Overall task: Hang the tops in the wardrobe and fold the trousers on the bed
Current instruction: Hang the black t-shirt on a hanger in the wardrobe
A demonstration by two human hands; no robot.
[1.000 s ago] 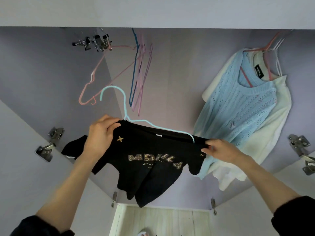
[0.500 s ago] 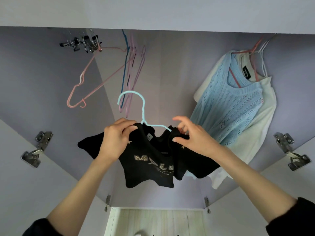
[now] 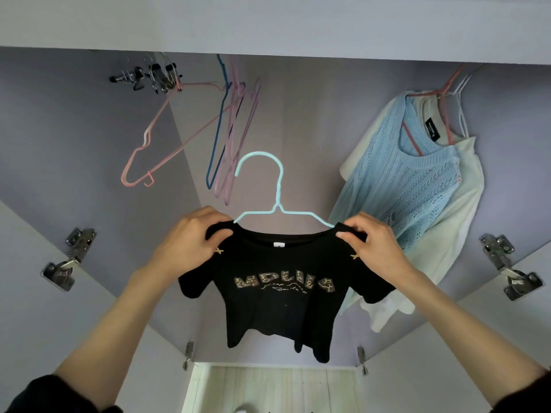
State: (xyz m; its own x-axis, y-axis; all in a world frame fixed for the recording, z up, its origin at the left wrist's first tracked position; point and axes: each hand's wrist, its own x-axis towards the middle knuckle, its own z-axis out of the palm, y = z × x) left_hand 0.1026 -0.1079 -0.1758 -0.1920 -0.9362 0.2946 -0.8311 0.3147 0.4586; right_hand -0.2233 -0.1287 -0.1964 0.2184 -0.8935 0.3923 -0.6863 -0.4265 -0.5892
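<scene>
- Left hand (image 3: 190, 242): fingers curled, pinching left shoulder of black tee (image 3: 283, 293), thumb on front of fabric.
- Right hand (image 3: 375, 248): same on right shoulder, fingers curled round cloth at hanger's end.
- Black tee: spread square betw. both hands, front w/ lettering facing camera, hem hanging free; already threaded on light-blue hanger (image 3: 278, 201).
- Hanger: hook upright above neckline, free in air, not on any rail; both arms run into tee's shoulders.
- Beyond: open wardrobe (image 3: 313, 129); empty hangers (image 3: 229, 135) (pink, blue, lilac) up left, clip hangers (image 3: 149, 77) further left; blue knit top (image 3: 402, 186) over white top (image 3: 447, 234) hung at right. Rail itself hidden by top edge.
- Step in hand, prob.: squaring tee on hanger before hanging. Trousers, bed not in view.
- Next move calls for: freeing one hand to take hook, lifting to rail in gap betw. empty hangers and blue knit, keeping shoulders from slipping off.
</scene>
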